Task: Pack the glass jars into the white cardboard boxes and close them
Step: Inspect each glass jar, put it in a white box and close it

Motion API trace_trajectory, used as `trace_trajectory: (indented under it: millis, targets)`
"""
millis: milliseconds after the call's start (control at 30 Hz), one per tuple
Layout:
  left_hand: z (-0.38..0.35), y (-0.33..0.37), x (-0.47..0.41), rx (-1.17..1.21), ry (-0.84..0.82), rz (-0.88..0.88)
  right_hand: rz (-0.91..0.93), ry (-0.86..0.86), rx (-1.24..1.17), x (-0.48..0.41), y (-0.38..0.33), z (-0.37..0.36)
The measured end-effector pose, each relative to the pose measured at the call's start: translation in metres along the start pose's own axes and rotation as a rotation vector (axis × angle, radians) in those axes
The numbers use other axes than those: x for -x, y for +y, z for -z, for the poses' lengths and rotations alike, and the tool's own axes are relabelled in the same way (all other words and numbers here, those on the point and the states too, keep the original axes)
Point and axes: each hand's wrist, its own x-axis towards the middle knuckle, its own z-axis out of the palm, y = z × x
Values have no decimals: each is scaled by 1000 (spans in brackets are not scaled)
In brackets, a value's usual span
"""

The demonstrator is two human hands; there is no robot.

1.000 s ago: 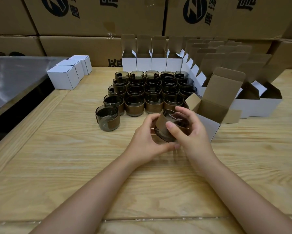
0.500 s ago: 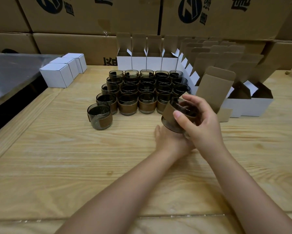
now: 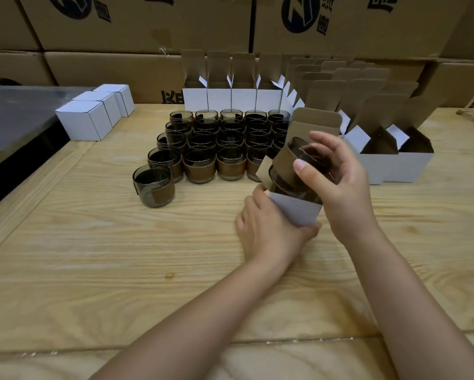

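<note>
Jar block (image 3: 219,144) and open boxes (image 3: 231,98) crowd the table's (image 3: 93,256) far edge. Right hand (image 3: 340,185) grips smoky, paper-banded jar (image 3: 288,160), tilted, half inside white box (image 3: 296,212). Left hand (image 3: 268,234) clasps that box.

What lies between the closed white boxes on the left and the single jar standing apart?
Only a bare stretch of the light wooden tabletop; the head view shows it.

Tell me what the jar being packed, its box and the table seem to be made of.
Jar: smoky, see-through glass with a glossy rim; the matte brown band round it is probably card or paper.
Box: thin cardboard, white outside, raw brown inside, folded flaps.
Table: pale wood by its grain, possibly laminate.
</note>
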Motion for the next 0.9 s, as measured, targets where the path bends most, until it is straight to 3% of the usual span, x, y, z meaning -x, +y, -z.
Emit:
trace_trajectory:
  millis: [167,400,533,700,900]
  targets:
    - [4,-12,6,-50,36,15,17,-74,154,-1,-5,5]
    - [4,-17,8,-28,5,-18,-136,-266,439,-12,-4,8]
    - [14,-21,1,19,-71,-71,-167,-384,575,-15,-7,11]
    - [36,-32,-16,152,-287,-82,-171,-519,831,-24,-15,4]
    - [36,-35,-17,104,-269,-172,-202,-622,1079,-34,-31,-5]
